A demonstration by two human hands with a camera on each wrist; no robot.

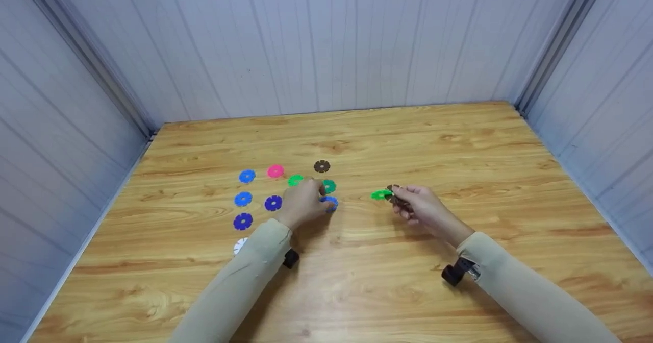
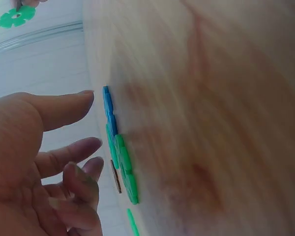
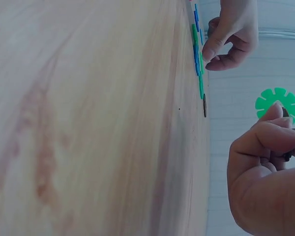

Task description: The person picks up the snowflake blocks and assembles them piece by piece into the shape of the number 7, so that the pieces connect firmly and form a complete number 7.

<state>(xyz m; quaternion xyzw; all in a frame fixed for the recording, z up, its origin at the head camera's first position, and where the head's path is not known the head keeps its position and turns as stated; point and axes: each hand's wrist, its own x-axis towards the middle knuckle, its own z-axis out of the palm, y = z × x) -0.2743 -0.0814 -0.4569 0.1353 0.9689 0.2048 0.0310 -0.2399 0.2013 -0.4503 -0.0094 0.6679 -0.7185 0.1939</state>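
My right hand (image 1: 421, 207) pinches a brown notched plastic disc (image 1: 392, 199) above the table. A bright green notched disc (image 1: 380, 195) is slotted to it and sticks out to the left; the green disc (image 3: 271, 98) also shows in the right wrist view. My left hand (image 1: 305, 202) hovers low over the loose discs, thumb and fingertips apart. Nearest it lie a blue disc (image 1: 332, 203) and a teal green disc (image 1: 330, 185), both partly covered by the hand. In the left wrist view, a gap separates the left hand's fingers (image 2: 69, 110) from the blue disc (image 2: 109, 110).
Further loose discs lie flat on the wooden table (image 1: 459, 149): brown (image 1: 322, 166), green (image 1: 294, 180), pink (image 1: 275, 171), several blue or dark blue ones (image 1: 243, 221), and a white one (image 1: 239, 246) partly under the left sleeve. Pale panel walls (image 1: 331, 42) enclose the table's back and sides.
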